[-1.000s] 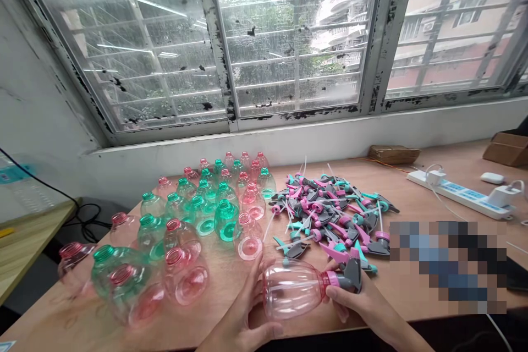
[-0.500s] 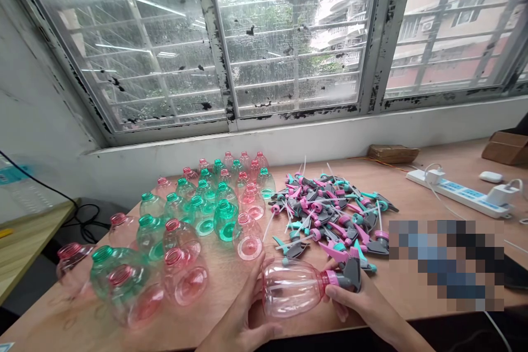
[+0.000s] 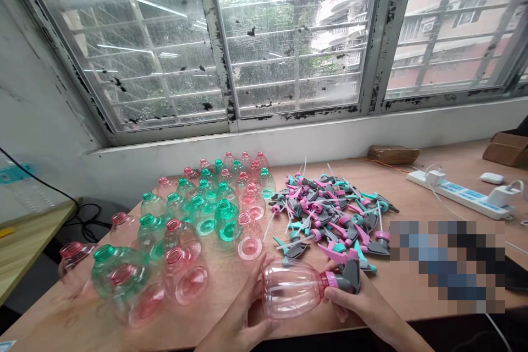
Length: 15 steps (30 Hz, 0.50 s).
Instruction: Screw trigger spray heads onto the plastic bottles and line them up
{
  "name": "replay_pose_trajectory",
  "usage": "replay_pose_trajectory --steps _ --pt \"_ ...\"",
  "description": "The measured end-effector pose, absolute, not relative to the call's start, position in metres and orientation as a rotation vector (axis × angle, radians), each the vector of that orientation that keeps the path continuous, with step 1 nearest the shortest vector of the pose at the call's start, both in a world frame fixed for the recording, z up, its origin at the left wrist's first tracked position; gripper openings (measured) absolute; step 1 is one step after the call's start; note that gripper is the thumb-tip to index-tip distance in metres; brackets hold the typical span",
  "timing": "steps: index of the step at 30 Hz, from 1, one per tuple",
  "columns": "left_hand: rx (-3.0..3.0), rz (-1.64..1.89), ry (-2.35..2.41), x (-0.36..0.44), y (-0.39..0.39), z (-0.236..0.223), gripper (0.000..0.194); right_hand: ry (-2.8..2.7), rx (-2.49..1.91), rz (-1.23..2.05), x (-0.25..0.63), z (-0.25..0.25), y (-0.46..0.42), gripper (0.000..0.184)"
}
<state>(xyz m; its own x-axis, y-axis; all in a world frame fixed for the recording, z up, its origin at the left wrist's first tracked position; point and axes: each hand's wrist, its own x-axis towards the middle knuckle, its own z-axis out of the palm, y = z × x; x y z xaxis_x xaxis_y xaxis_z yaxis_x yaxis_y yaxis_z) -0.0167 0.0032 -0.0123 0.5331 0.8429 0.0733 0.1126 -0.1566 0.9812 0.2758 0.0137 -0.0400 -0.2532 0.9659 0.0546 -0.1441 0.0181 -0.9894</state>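
A clear pink spray bottle lies on its side in the air near the table's front edge, its pink-and-grey trigger head seated on the neck. My left hand is curled around the bottle's base, fingers behind and thumb below. At the other end, my right hand pinches the pink collar with the thumb in front. Just beyond the hands lies a heap of loose trigger heads in pink, teal and grey, with thin tubes. To the left stand many open pink and green bottles.
A white power strip with plugs lies at the right, near a white earbud case. A brown block-like package and a cardboard box sit along the back. A blurred patch hides something at the right.
The left thumb has moved up slightly against the bottle's lower side. The bottle and right hand are almost unchanged, and the view has shifted a little.
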Motion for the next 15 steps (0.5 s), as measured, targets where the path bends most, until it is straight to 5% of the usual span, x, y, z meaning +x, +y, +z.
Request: replay_pose_trajectory --steps 7,15 --pt "1.540 0.780 0.832 -0.016 0.003 -0.010 0.112 -1.297 -0.955 1.422 0.276 -0.041 0.013 0.047" --pt "1.569 0.808 0.782 -0.019 0.009 -0.025 0.090 -1.300 -0.966 1.429 0.276 -0.040 0.013 0.050"
